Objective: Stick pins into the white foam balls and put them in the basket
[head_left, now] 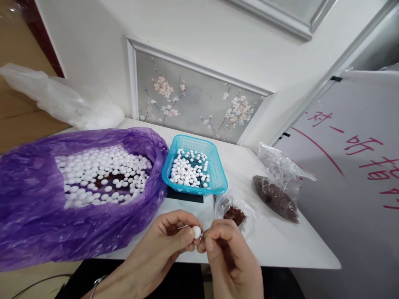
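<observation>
Between the thumb and fingers of my left hand (170, 238) is a small white ball (196, 232). Right beside it, my right hand (232, 253) is pinched closed, its fingertips meeting at the ball's side; whatever they hold is too small to make out. Both hands are over the front edge of the white table (299, 249). Just beyond them a blue plastic basket (220, 174) holds many similar white balls (187, 170). Close to my right hand is a clear plastic bag (252, 209) with small reddish-brown pieces (235, 214) in it.
On the left lies a large open purple bag (131, 224) full of white balls. A clear bag of brown material (277, 199) rests at the right, near a whiteboard (349, 199) with red writing. White plastic bagging (77, 104) sits at the back left.
</observation>
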Demonstrator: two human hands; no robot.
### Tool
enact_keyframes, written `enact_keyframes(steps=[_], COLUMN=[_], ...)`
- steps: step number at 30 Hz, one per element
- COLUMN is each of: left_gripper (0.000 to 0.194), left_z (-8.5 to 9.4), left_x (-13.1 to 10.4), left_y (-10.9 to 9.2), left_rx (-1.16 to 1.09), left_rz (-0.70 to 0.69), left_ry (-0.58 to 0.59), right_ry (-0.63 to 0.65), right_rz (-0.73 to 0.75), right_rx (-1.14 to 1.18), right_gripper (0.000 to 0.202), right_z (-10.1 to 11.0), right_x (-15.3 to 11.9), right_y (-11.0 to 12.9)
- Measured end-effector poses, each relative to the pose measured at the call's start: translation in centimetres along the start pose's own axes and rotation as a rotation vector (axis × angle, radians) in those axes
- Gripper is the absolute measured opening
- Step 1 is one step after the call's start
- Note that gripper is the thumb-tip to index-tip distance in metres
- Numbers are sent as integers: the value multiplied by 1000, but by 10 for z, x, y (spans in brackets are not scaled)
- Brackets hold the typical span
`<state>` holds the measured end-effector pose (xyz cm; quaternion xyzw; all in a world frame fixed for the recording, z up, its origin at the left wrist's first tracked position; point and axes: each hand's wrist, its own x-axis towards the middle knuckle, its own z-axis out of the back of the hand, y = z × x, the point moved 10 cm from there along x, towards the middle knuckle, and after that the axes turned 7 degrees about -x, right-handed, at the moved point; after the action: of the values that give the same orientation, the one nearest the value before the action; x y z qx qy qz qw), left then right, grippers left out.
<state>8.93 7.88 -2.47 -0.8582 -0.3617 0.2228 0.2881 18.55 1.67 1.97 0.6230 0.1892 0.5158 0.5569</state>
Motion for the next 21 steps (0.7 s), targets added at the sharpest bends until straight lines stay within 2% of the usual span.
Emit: enact_keyframes(steps=[11,21], left_gripper=[6,7], left_z=[3,0], left_x=[-1,-3], left_y=[-9,-16], left_rx=[75,96], left_rz=[-103,-149], left_ry=[-22,22], right_ry=[-79,-68], right_rz=[75,72], right_rx=[-111,-76], right_gripper=[20,20], right_z=[1,-2], right_x=[-1,0], right_y=[17,17])
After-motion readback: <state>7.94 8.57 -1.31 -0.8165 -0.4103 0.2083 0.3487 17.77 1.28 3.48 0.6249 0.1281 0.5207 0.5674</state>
